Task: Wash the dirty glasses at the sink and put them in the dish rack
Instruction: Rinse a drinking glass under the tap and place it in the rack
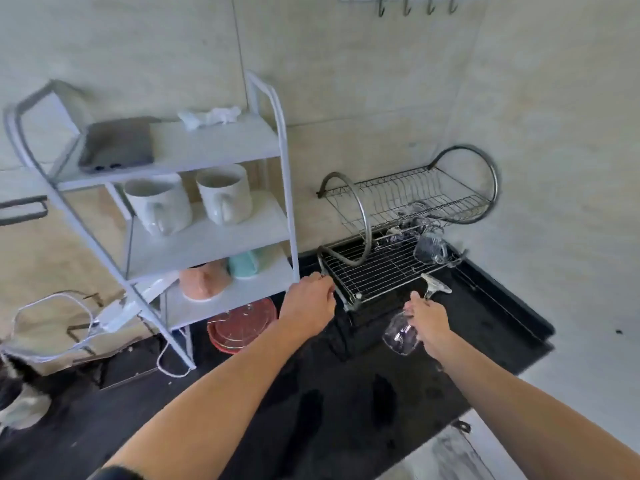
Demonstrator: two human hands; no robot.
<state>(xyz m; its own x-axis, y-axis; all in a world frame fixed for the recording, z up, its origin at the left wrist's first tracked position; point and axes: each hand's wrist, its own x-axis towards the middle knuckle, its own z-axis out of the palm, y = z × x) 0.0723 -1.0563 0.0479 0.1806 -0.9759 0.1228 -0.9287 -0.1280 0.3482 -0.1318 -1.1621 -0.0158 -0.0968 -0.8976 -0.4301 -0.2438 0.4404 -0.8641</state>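
Left hand point(308, 303) grips dish rack point(381, 271) corner | right hand point(427, 320) holds glass point(401, 336) near its edge

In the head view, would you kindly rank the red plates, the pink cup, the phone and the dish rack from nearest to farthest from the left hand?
1. dish rack: left hand grips its front corner.
2. red plates: counter, just left.
3. pink cup: bottom shelf, farther left.
4. phone: top shelf, far left.

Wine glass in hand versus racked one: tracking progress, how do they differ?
The held wine glass is short of the dish rack; the racked glass rests on its lower tier. The right hand grips the held wine glass, bowl lowest; the racked glass is unheld. Both are clear.
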